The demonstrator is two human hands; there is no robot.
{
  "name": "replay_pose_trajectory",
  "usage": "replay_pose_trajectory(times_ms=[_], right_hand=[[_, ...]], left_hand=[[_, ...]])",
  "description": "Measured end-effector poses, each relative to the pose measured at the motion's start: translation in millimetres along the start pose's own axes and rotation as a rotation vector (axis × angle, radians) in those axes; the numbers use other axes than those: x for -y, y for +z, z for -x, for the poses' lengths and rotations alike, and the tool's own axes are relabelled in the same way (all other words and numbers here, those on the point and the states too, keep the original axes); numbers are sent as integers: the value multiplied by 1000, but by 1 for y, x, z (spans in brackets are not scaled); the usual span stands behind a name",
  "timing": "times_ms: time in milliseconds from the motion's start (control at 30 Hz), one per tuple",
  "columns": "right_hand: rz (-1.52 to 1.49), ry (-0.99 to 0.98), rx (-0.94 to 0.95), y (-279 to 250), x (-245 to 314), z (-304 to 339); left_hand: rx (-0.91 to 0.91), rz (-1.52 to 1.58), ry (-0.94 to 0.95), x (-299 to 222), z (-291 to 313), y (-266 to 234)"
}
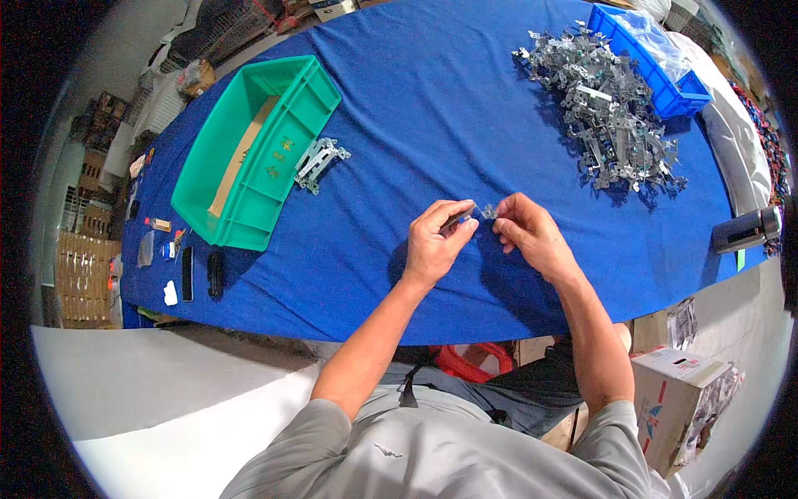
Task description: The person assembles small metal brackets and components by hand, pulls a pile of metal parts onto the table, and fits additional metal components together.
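Observation:
Above the blue cloth, both my hands meet at a small grey metal bracket (pixel 489 213). My left hand (pixel 434 241) is closed round its one end, with a dark strip showing between thumb and fingers; I cannot tell whether that strip is part of the bracket. At the other end, the fingertips of my right hand (pixel 534 236) are pinched together at the bracket. Several like brackets (pixel 318 164) lie beside the green bin (pixel 264 218). A large heap of loose metal brackets (pixel 600 116) is spread at the far right.
A blue bin (pixel 683 101) with clear plastic stands behind the heap. Small brass-coloured pieces (pixel 279 156) show at the green bin's side. A dark cylinder (pixel 746 230) stands at the right edge; a black phone-like slab (pixel 187 274) lies at left. A carton (pixel 677 399) sits below right.

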State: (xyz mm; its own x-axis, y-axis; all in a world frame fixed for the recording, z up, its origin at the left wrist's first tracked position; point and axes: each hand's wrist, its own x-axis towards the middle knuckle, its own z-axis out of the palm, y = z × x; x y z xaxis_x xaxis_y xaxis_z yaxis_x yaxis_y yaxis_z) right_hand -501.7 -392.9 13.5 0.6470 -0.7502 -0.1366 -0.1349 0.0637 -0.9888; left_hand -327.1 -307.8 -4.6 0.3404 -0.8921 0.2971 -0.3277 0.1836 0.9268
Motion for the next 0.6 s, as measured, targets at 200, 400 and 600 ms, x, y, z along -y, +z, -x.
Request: replay_pose_trajectory(times_ms=[200, 400, 600], right_hand=[[-52, 11, 52, 0, 7, -1], [234, -117, -50, -1, 3, 0], [14, -164, -164, -3, 1, -2]], left_hand=[[11, -30, 32, 1, 1, 0], [52, -64, 64, -1, 1, 1], [49, -32, -31, -1, 3, -1]])
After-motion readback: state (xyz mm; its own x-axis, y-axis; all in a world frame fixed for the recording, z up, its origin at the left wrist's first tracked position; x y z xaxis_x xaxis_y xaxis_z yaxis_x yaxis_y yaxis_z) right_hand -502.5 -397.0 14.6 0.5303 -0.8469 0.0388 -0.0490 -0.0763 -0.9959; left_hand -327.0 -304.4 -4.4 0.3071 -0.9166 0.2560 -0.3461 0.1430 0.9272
